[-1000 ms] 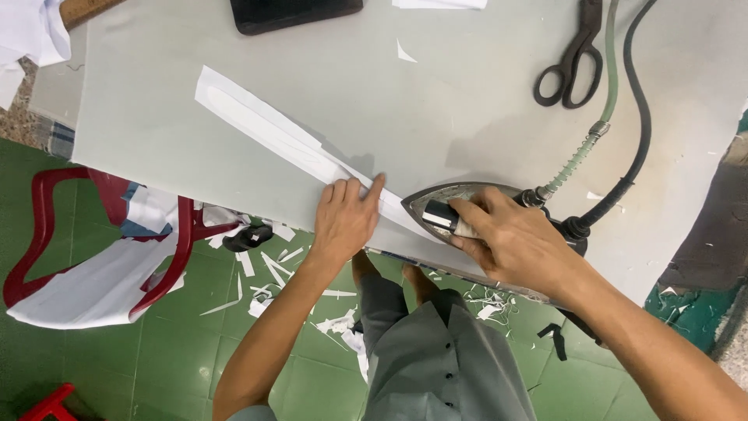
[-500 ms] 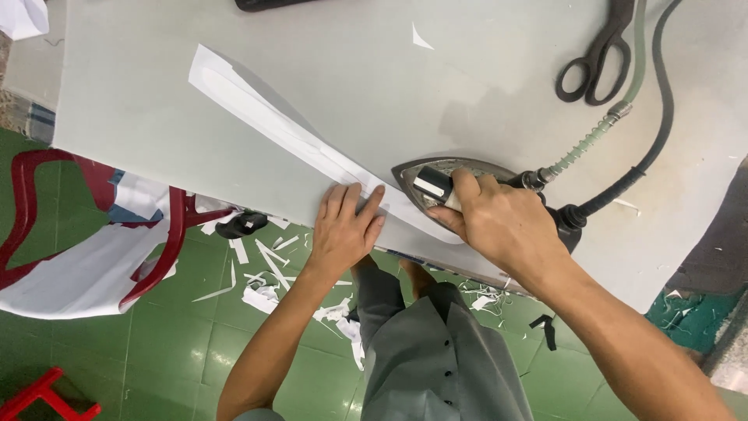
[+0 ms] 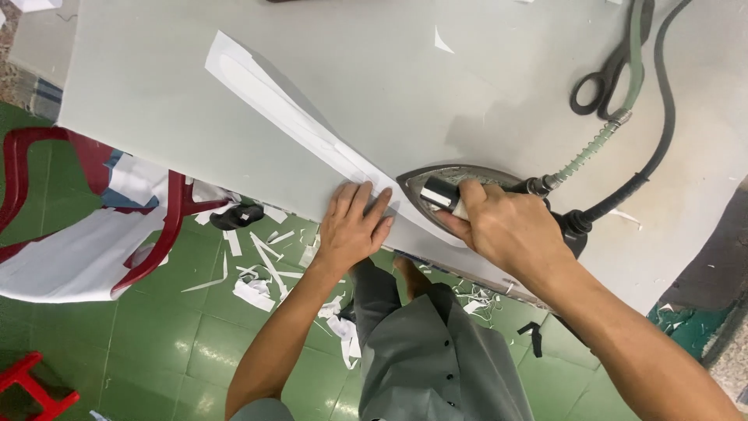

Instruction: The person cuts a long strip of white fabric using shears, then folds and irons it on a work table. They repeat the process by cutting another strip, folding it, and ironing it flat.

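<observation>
Iron pressing a long white fabric strip at the table's near edge.

The iron sits on the near end of the fabric strip, the right hand closed tight round its handle. Since a second ago the left hand, flat and open just left of the iron, holding nothing, has barely shifted. Scissors lie well beyond the iron.

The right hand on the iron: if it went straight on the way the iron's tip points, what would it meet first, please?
Probably the left hand, pressed flat on the white fabric strip just ahead of the iron gripped by the right hand.
</observation>
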